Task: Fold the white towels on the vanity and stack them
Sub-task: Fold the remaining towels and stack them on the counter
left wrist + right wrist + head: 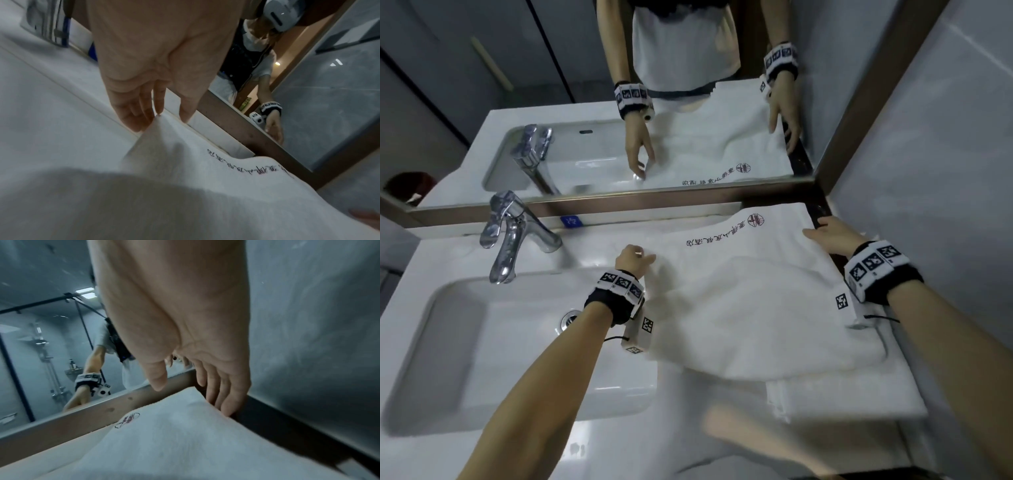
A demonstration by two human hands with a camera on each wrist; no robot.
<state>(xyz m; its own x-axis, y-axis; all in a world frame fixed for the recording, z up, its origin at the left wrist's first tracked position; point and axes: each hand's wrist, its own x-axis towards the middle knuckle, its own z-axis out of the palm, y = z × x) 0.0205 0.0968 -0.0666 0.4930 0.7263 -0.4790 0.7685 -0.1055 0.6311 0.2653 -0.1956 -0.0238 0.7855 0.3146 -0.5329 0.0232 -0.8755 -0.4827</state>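
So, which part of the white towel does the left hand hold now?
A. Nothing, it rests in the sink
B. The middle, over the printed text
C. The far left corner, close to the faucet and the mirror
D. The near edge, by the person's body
C: the left hand pinches the far left corner of the white towel, between the faucet and the printed text.

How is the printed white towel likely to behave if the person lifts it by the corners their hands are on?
Probably floppy: the printed white towel already peaks and sags where the left hand pinches its corner. Likely light, since fingertips alone raise that corner. It should not slide much: its nap looks soft, and the right hand merely touches the far edge.
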